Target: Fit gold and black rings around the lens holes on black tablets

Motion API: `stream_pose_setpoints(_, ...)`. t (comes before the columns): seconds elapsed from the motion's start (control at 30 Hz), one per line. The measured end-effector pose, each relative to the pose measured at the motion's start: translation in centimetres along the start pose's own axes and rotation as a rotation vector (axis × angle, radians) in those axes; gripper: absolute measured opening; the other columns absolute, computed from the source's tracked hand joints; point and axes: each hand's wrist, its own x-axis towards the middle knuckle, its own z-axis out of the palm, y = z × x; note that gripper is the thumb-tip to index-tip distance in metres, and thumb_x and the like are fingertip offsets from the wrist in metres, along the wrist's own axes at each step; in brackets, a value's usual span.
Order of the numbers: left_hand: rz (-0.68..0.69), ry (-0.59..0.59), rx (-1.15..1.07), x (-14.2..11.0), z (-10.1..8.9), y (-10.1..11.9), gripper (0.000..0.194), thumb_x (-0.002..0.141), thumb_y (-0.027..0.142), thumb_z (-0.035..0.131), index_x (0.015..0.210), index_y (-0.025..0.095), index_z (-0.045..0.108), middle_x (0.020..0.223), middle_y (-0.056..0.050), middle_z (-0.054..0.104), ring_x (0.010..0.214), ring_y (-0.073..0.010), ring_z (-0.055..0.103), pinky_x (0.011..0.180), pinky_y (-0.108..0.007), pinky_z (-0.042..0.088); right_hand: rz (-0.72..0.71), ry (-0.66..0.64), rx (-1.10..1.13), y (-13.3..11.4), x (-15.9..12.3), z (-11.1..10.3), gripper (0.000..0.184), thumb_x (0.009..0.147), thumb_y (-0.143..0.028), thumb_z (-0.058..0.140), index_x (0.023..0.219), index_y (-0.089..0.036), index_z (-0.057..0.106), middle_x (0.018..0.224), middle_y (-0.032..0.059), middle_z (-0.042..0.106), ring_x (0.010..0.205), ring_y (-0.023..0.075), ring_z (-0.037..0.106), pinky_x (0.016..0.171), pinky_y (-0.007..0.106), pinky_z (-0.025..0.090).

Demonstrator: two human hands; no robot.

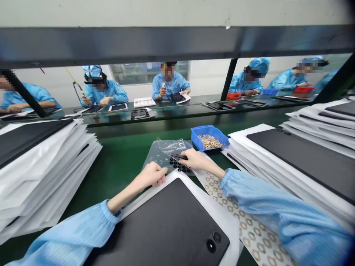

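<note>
In front of me lies a black tablet back panel [163, 225] on white paper [231, 221], with two round camera openings near its lower right corner. My right hand [194, 159] pinches dark tweezers [179, 156], their tips over small black rings [181, 169] on a clear plastic bag [159, 153]. By the panel's far corner is my left hand [152, 174], its fingers curled in and its thumb pointing right; whatever they may hold is hidden. Beneath my right forearm runs a sheet of tan ring stickers [249, 229].
A blue bin [203, 132] holds many small tan rings. Stacks of black panels between white sheets rise at left [47, 177] and right [257, 159]. A shelf beam [177, 42] crosses overhead. Across the green bench, several co-workers in blue [172, 83] handle tablet parts.
</note>
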Motion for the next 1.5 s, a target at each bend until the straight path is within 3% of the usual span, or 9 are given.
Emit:
stream_pose_setpoints(0.13,-0.077,-0.068,-0.189,-0.1,0.3,0.3,0.043,0.093,0.048,0.047,0.072,0.011,0.058,0.052,0.006,0.049,0.036,-0.0042,0.041,0.037,-0.017,0.034,0.065,0.019,0.029,0.5,0.7,0.1,0.023,0.091,-0.033,0.053,0.094,-0.012,0.061,0.088,0.0024,0.064,0.075,0.0135,0.062,0.069,0.031,0.052)
stream_pose_setpoints(0.27,-0.062,-0.035,-0.475,0.3,0.7,0.6,0.04,0.094,0.047,0.044,0.09,0.01,0.06,0.069,0.001,0.059,0.045,-0.0051,0.049,0.04,-0.017,0.039,0.099,0.085,0.102,0.4,1.4,0.5,0.023,0.091,-0.033,0.052,0.097,-0.012,0.061,0.09,0.0031,0.064,0.077,0.0144,0.063,0.071,0.032,0.053)
stream_pose_setpoints(0.4,-0.028,0.04,-0.683,1.0,1.5,0.9,0.027,0.094,0.036,0.05,0.097,0.011,0.059,0.087,-0.004,0.062,0.063,-0.0089,0.058,0.054,-0.022,0.049,0.1,0.146,0.203,0.0,1.4,0.8,0.024,0.091,-0.034,0.053,0.089,-0.012,0.062,0.082,0.001,0.064,0.071,0.0128,0.062,0.067,0.03,0.052)
stream_pose_setpoints(0.6,0.018,0.161,-0.779,1.9,2.1,0.3,0.019,0.091,0.027,0.056,0.101,0.011,0.058,0.094,-0.005,0.06,0.075,-0.0129,0.06,0.063,-0.027,0.052,0.018,0.185,0.381,-1.4,0.4,1.0,0.015,0.085,-0.024,0.054,0.076,-0.014,0.062,0.052,-0.0034,0.06,0.043,0.0107,0.059,0.049,0.021,0.047)
stream_pose_setpoints(0.73,0.037,0.156,-0.791,2.1,2.2,-0.2,0.018,0.09,0.027,0.056,0.1,0.011,0.059,0.094,-0.004,0.061,0.073,-0.0122,0.06,0.061,-0.026,0.052,-0.024,0.161,0.456,-2.2,-0.1,0.9,0.015,0.08,-0.022,0.056,0.069,-0.015,0.065,0.046,-0.0024,0.06,0.043,0.0135,0.063,0.048,0.019,0.047)
stream_pose_setpoints(1.03,0.06,0.099,-0.726,2.7,2.6,-1.0,0.018,0.091,0.028,0.055,0.097,0.011,0.059,0.088,-0.003,0.061,0.069,-0.0112,0.059,0.06,-0.025,0.051,-0.051,0.114,0.461,-2.6,-0.5,0.8,0.016,0.077,-0.019,0.055,0.067,-0.014,0.067,0.054,0.0009,0.067,0.043,0.0126,0.063,0.051,0.019,0.046)
stream_pose_setpoints(1.3,-0.01,0.104,-0.548,1.9,2.8,0.0,0.021,0.093,0.032,0.053,0.097,0.011,0.058,0.084,-0.002,0.06,0.064,-0.0101,0.058,0.057,-0.024,0.05,-0.014,0.075,0.483,-2.3,-0.5,1.3,0.013,0.071,-0.014,0.054,0.059,-0.014,0.059,0.045,-0.0005,0.061,0.041,0.0137,0.059,0.046,0.02,0.041)
stream_pose_setpoints(1.5,-0.099,0.01,-0.267,1.4,1.2,0.3,0.026,0.094,0.036,0.05,0.09,0.011,0.058,0.072,0.002,0.057,0.052,-0.0068,0.052,0.048,-0.02,0.046,0.117,0.023,0.615,-2.1,-1.3,-1.5,0.017,0.075,-0.017,0.052,0.06,-0.014,0.059,0.042,-0.0022,0.056,0.041,0.0086,0.054,0.047,0.017,0.039)
